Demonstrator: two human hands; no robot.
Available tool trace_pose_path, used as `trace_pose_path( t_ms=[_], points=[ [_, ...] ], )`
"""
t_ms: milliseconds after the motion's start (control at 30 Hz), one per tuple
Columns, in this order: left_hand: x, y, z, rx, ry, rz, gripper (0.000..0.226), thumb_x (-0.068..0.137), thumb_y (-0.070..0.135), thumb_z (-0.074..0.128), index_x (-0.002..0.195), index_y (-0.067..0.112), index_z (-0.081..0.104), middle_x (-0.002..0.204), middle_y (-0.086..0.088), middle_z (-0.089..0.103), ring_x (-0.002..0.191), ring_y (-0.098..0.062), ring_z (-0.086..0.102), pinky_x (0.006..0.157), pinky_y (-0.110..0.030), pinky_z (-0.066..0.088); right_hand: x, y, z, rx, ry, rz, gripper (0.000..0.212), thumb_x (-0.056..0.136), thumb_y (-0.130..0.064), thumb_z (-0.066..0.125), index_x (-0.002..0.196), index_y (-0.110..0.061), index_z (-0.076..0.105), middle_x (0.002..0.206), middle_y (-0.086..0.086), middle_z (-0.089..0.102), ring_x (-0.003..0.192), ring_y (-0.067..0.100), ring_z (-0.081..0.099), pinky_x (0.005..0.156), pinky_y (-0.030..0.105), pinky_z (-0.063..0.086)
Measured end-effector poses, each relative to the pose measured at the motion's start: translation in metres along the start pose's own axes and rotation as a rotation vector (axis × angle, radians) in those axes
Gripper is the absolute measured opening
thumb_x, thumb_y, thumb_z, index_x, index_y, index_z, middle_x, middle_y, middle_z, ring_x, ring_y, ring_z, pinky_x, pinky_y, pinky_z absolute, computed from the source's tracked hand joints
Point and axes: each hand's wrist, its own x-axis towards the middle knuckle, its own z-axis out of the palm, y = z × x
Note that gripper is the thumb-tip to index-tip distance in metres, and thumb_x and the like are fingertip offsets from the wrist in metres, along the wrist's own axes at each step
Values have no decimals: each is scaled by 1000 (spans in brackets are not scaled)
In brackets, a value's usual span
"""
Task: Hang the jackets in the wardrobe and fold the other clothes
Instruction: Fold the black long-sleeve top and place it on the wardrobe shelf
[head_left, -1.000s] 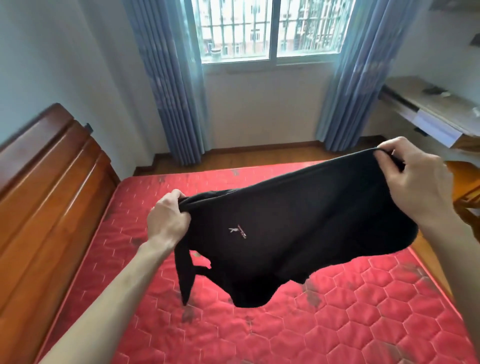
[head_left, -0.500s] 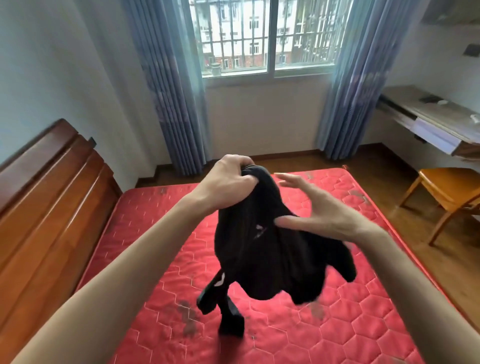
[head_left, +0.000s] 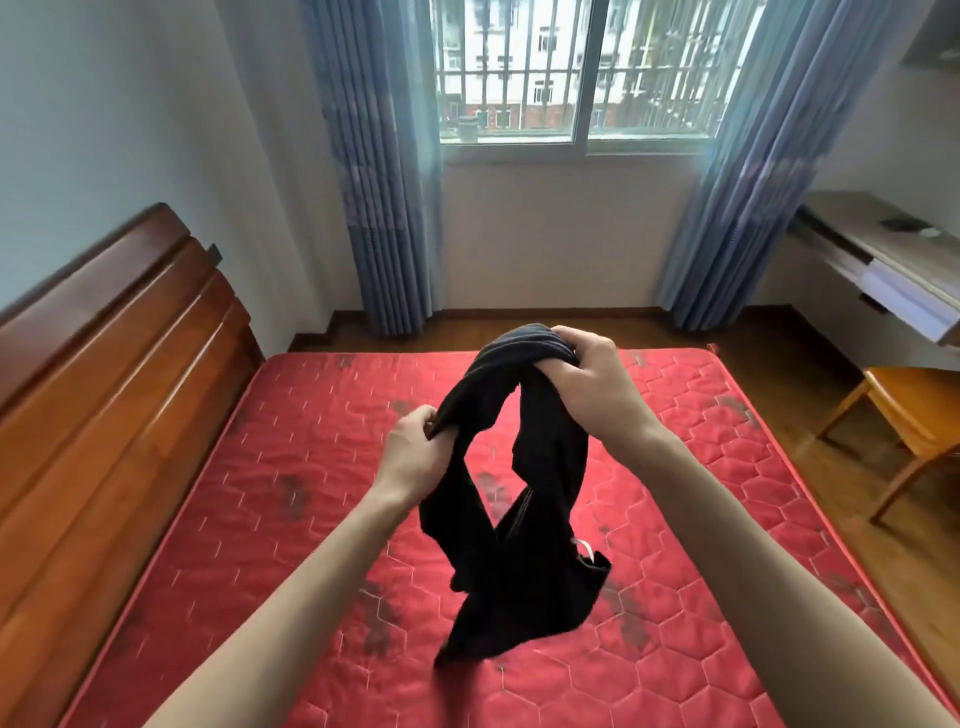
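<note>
A black garment (head_left: 519, 545) hangs bunched and twisted in the air above the red quilted mattress (head_left: 291, 467). My right hand (head_left: 587, 384) grips its ribbed top edge at the highest point. My left hand (head_left: 415, 447) pinches the same edge lower down and to the left. Between the two hands the fabric forms an open loop, and the rest droops in a dark clump whose lowest tip reaches close to the mattress. I cannot tell what kind of garment it is. No wardrobe or jacket is in view.
A tall wooden headboard (head_left: 104, 374) runs along the left of the bed. A wooden chair (head_left: 904, 415) stands on the floor at the right, under a wall desk (head_left: 878, 260). Blue curtains (head_left: 384, 182) frame the barred window ahead.
The garment was stretched wide between both hands, then gathered in my left hand. Now my right hand has taken the top edge and my left hand has dropped lower on it.
</note>
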Motion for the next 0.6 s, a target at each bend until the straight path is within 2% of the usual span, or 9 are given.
trace_pose_path(
  t_ms=[67, 133, 167, 233, 333, 400, 433, 500, 600],
  points=[
    [-10, -23, 16, -154, 50, -175, 35, 97, 40, 66, 105, 10, 51, 102, -9, 62, 94, -29, 62, 83, -46, 52, 3, -2, 4, 35, 62, 88, 17, 88, -17, 60, 83, -19, 77, 68, -7, 70, 61, 5, 61, 54, 21, 49],
    [-24, -41, 34, -100, 150, -241, 47, 95, 44, 68, 111, 11, 39, 115, -8, 46, 109, -29, 47, 94, -47, 46, 6, -2, 6, 66, 119, 178, 20, 88, -28, 61, 82, -16, 75, 63, -7, 66, 56, 6, 59, 49, 21, 47],
    [-33, -44, 41, -44, 221, -214, 46, 93, 41, 70, 110, 12, 37, 115, -6, 41, 112, -28, 40, 96, -44, 41, 7, -3, 6, 85, 135, 220, 24, 89, -33, 61, 81, -15, 73, 61, -8, 65, 54, 7, 59, 47, 21, 46],
    [-52, -40, 54, -79, 317, -53, 37, 93, 30, 70, 103, 13, 39, 107, -2, 41, 105, -26, 41, 92, -41, 39, 10, -3, 5, 108, 128, 298, 30, 92, -42, 60, 86, -15, 72, 59, -10, 66, 53, 5, 63, 46, 19, 47],
    [-81, -26, 66, -194, 163, 292, 23, 97, 34, 63, 93, 17, 48, 89, 3, 48, 86, -21, 49, 79, -42, 46, 12, -3, 5, 98, 100, 367, 34, 100, -49, 55, 98, -19, 72, 67, -15, 73, 60, -1, 68, 51, 15, 51],
    [-90, -20, 77, -82, 53, 445, 28, 92, 45, 64, 97, 20, 53, 92, 7, 53, 86, -17, 54, 79, -35, 47, 11, -4, 6, 121, 83, 397, 34, 103, -49, 51, 100, -23, 73, 77, -16, 77, 69, -1, 72, 55, 16, 54],
    [-91, -19, 85, -24, 14, 446, 36, 89, 50, 66, 106, 22, 53, 99, 10, 53, 91, -15, 55, 82, -31, 48, 11, -5, 7, 147, 76, 419, 34, 104, -49, 50, 101, -23, 72, 81, -14, 78, 73, 1, 74, 56, 17, 55],
    [-88, -16, 97, -10, -26, 321, 53, 84, 51, 70, 124, 26, 46, 113, 13, 50, 102, -13, 58, 87, -29, 50, 10, -7, 6, 215, 71, 461, 32, 106, -45, 49, 103, -23, 72, 81, -12, 79, 72, 3, 75, 53, 17, 55],
    [-75, -23, 103, -71, -105, 181, 55, 86, 28, 73, 133, 29, 44, 115, 9, 65, 106, -18, 67, 88, -39, 55, 11, -10, -4, 325, 113, 528, 31, 106, -42, 52, 105, -19, 72, 81, -8, 80, 73, 5, 76, 56, 18, 57]
  ],
)
